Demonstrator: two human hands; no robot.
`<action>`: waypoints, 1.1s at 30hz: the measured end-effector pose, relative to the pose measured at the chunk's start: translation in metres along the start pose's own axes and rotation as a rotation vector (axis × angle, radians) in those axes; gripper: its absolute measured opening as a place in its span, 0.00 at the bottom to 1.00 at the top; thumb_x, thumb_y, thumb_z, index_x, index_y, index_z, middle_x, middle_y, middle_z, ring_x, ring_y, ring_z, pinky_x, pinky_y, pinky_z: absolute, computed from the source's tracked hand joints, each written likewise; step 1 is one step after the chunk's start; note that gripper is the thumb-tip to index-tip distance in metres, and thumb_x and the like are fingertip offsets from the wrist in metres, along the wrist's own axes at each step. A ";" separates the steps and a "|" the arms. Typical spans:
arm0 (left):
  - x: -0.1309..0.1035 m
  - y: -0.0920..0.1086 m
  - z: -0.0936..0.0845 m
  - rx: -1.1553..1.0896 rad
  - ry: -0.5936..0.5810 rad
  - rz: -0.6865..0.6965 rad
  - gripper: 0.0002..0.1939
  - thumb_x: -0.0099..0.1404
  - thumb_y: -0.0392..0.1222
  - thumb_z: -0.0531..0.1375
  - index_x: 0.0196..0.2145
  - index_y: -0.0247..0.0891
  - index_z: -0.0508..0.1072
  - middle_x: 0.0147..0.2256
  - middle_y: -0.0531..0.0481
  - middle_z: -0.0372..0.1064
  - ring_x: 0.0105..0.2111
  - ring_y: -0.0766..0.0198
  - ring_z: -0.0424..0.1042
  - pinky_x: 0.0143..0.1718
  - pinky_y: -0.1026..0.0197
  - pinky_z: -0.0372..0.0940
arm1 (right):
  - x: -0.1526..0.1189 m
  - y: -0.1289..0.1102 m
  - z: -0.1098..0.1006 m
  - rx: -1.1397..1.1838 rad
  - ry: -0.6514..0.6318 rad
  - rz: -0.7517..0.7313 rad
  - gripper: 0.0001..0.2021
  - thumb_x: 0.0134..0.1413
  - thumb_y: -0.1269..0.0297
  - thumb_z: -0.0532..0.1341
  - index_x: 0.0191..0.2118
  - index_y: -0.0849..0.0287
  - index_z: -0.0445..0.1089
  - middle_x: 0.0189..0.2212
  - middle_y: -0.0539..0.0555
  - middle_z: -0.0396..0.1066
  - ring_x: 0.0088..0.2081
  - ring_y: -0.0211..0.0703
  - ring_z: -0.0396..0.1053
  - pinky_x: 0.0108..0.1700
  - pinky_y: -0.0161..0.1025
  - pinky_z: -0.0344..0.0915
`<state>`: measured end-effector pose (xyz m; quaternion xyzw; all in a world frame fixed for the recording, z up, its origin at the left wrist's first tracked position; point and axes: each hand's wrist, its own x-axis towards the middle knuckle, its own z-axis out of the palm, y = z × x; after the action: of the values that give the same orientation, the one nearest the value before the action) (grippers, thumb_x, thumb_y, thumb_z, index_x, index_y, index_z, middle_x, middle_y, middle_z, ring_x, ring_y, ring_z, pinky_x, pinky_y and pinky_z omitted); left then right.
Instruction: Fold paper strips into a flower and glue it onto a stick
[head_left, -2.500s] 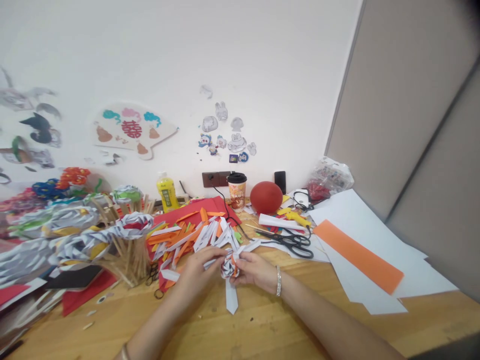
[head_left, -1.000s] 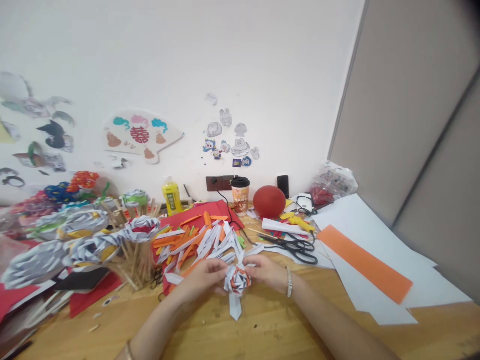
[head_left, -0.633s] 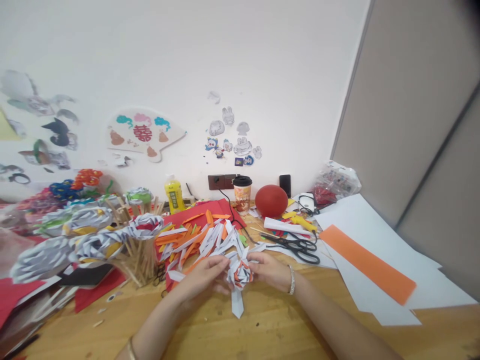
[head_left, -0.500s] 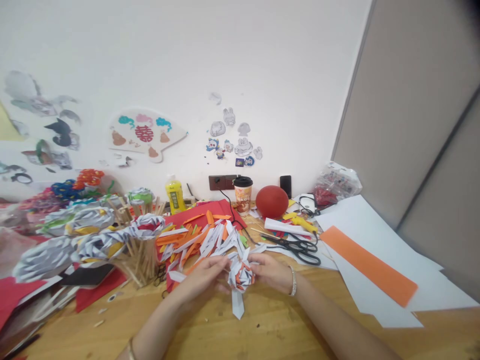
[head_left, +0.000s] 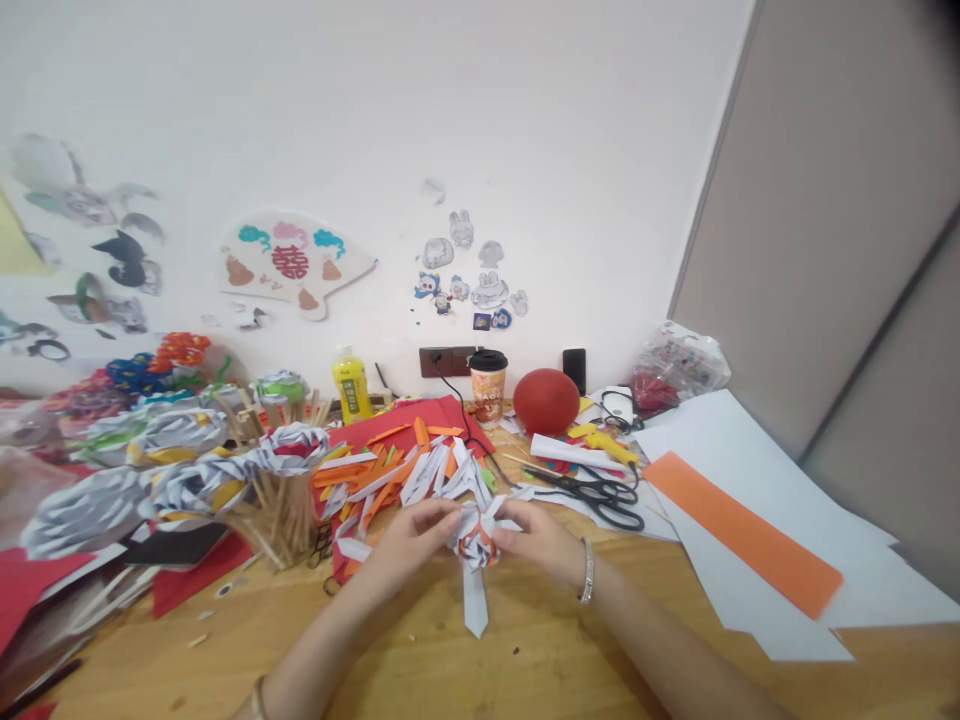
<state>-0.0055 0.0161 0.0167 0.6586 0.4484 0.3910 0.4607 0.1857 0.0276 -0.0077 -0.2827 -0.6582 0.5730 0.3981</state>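
A white and orange folded paper flower [head_left: 477, 543] is held between my two hands, low in the middle of the view. My left hand [head_left: 417, 535] grips its left side, fingers curled around the edge. On the other side, my right hand [head_left: 538, 540] pinches the flower near its upper right. A pointed white paper strip [head_left: 475, 602] hangs down below it towards me. Just beyond lies a heap of folded orange and white strips [head_left: 390, 480] on red paper [head_left: 442, 412]. My fingertips partly hide the flower's edges.
Paper flowers [head_left: 184, 485] on wooden sticks stand at left. Black scissors [head_left: 592, 492], a yellow glue gun [head_left: 609, 446], a red balloon [head_left: 546, 401] and a lidded cup [head_left: 487, 388] are behind my right hand. White sheets [head_left: 720, 530] bear an orange strip [head_left: 742, 530] at right.
The flower has turned and tilted slightly in my hands. My right fingers have shifted on its upper right side, and the view has moved a little.
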 end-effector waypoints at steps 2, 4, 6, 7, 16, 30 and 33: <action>0.000 0.003 0.000 0.131 0.050 0.081 0.15 0.52 0.49 0.59 0.32 0.35 0.73 0.30 0.47 0.73 0.31 0.60 0.69 0.34 0.62 0.64 | 0.001 0.001 0.001 0.021 0.000 -0.021 0.19 0.42 0.53 0.62 0.38 0.63 0.67 0.36 0.55 0.68 0.39 0.44 0.66 0.42 0.41 0.60; -0.001 0.005 0.001 0.229 0.097 0.142 0.13 0.54 0.46 0.57 0.32 0.36 0.74 0.32 0.47 0.73 0.33 0.60 0.69 0.35 0.62 0.63 | 0.002 0.005 0.003 0.078 -0.006 -0.022 0.19 0.40 0.53 0.64 0.37 0.62 0.66 0.36 0.55 0.69 0.40 0.44 0.66 0.43 0.42 0.60; -0.002 0.006 0.003 0.313 0.116 0.174 0.12 0.56 0.45 0.55 0.30 0.37 0.74 0.30 0.47 0.74 0.31 0.60 0.70 0.33 0.63 0.62 | 0.002 0.009 0.004 0.095 -0.002 -0.012 0.19 0.39 0.54 0.65 0.36 0.62 0.65 0.36 0.55 0.69 0.40 0.44 0.66 0.44 0.43 0.60; -0.003 0.007 0.004 0.352 0.126 0.181 0.12 0.57 0.44 0.54 0.30 0.37 0.74 0.30 0.48 0.74 0.31 0.60 0.70 0.33 0.63 0.62 | 0.002 0.011 0.004 0.071 0.007 -0.002 0.19 0.39 0.54 0.65 0.36 0.61 0.65 0.36 0.55 0.69 0.39 0.44 0.67 0.43 0.43 0.61; -0.001 -0.003 0.015 0.606 0.034 0.199 0.13 0.58 0.41 0.51 0.24 0.37 0.74 0.24 0.49 0.71 0.27 0.63 0.68 0.29 0.66 0.58 | 0.007 0.002 0.007 -0.693 0.178 -0.223 0.03 0.49 0.67 0.59 0.30 0.59 0.70 0.29 0.51 0.70 0.35 0.40 0.65 0.38 0.36 0.59; 0.010 -0.019 0.019 0.303 -0.014 0.075 0.14 0.57 0.46 0.53 0.26 0.34 0.72 0.23 0.52 0.69 0.25 0.64 0.66 0.28 0.66 0.59 | 0.009 0.005 0.007 -1.091 0.145 -0.401 0.05 0.51 0.72 0.56 0.28 0.60 0.68 0.25 0.52 0.68 0.31 0.39 0.64 0.34 0.33 0.58; 0.009 -0.019 0.018 0.310 -0.024 0.071 0.14 0.57 0.46 0.53 0.27 0.34 0.73 0.23 0.52 0.70 0.25 0.64 0.66 0.28 0.66 0.60 | 0.008 0.002 0.004 -0.948 0.118 -0.320 0.04 0.51 0.70 0.58 0.30 0.59 0.70 0.27 0.51 0.70 0.33 0.38 0.65 0.36 0.33 0.59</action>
<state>0.0098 0.0233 -0.0052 0.7421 0.4742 0.3251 0.3446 0.1775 0.0324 -0.0083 -0.3599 -0.8576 0.1259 0.3452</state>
